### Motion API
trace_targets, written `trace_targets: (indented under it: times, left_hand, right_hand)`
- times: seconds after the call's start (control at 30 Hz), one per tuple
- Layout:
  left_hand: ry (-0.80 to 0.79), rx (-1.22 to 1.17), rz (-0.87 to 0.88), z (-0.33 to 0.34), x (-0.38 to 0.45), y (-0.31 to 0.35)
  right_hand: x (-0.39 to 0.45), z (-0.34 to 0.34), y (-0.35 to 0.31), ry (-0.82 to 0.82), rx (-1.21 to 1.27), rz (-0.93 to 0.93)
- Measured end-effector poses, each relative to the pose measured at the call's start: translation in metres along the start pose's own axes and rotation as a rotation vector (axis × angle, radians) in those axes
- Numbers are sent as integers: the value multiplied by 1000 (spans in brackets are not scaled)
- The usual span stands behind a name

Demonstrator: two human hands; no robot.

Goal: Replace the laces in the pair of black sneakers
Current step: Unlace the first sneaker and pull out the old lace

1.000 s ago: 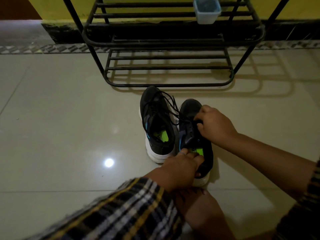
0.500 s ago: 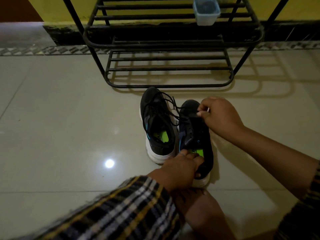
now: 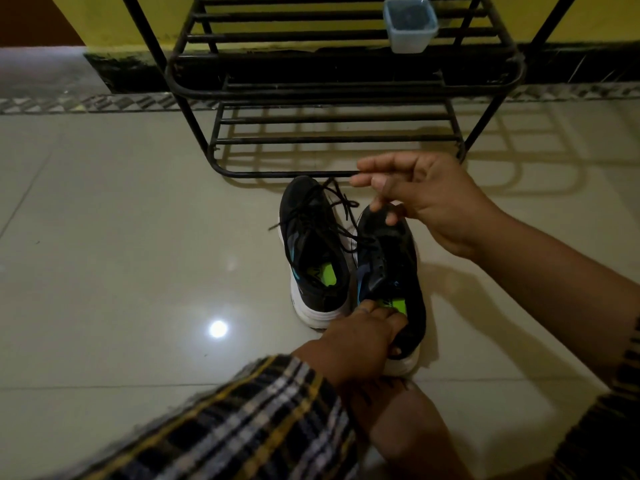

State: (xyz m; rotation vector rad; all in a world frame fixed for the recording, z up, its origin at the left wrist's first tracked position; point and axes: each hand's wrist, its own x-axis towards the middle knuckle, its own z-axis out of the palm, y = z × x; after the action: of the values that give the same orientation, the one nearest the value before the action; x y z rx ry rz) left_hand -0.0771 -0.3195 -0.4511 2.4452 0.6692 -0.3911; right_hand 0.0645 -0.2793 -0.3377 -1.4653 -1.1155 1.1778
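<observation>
Two black sneakers with white soles and green insoles stand side by side on the tiled floor. The left sneaker (image 3: pixel 311 258) has a loose black lace (image 3: pixel 311 216) lying tangled over its top and trailing toward its neighbour. On the right sneaker (image 3: pixel 391 258) the eyelets look bare. My left hand (image 3: pixel 360 341) grips that shoe's heel, fingers inside the opening and thumb outside. My right hand (image 3: pixel 426 199) hovers over its toe with fingers spread, and I see no lace between them.
A black metal shoe rack (image 3: pixel 311 88) stands just beyond the sneakers against a yellow wall. A small blue plastic container (image 3: pixel 410 24) sits on its upper shelf. Glossy floor tiles spread to the left and right. My bare foot (image 3: pixel 398 420) lies under my left wrist.
My right hand rose from the right sneaker's lacing, where it pinched the lace, to above the toe and spread its fingers. The left hand stayed on the heel.
</observation>
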Motion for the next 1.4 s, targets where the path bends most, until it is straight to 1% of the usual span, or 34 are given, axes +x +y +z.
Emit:
trace_targets:
  times: [0.07, 0.13, 0.17, 0.23, 0.3, 0.33, 0.4, 0.5, 0.7, 0.8, 0.9, 0.97, 1.2, 1.3, 1.33, 1.4]
  left_hand:
    - [5, -3, 1, 0, 0, 0]
    - [4, 4, 2, 1, 0, 0]
    - [4, 9, 0, 0, 0, 1]
    - [2, 13, -6, 0, 0, 1]
    - [3, 21, -12, 0, 0, 1]
    - [3, 24, -14, 1, 0, 1]
    - [6, 23, -20, 1, 0, 1]
    - [19, 11, -28, 2, -1, 2]
    - [62, -2, -48, 7, -4, 5]
    - [63, -9, -53, 7, -3, 4]
    - [69, -36, -64, 8, -3, 3]
    - [80, -52, -66, 8, -3, 3]
    - [82, -65, -58, 7, -3, 3]
    - [83, -71, -66, 7, -3, 3]
    - [81, -70, -68, 7, -3, 3]
    - [73, -66, -67, 7, -3, 2]
  right_hand:
    - [2, -3, 9, -15, -25, 66]
    - [5, -4, 22, -11, -160, 117]
    - [7, -4, 31, -3, -296, 124]
    - [10, -6, 50, 4, -683, 110]
    - [10, -8, 70, -54, -1030, 125]
    - [8, -8, 79, -87, -1131, 128]
    - [3, -7, 92, -119, -1211, 113]
    - [-1, -5, 99, -120, -1239, 42]
    - [5, -18, 96, -95, -1001, 10]
    - [7, -22, 90, -66, -843, 62]
    - [9, -30, 85, 95, -612, 133]
    - [10, -39, 81, 215, -411, 194]
    - [16, -81, 79, 489, 189, 523]
    - [15, -97, 87, 587, 270, 615]
    - [13, -99, 90, 597, 250, 640]
    - [12, -98, 98, 577, 120, 674]
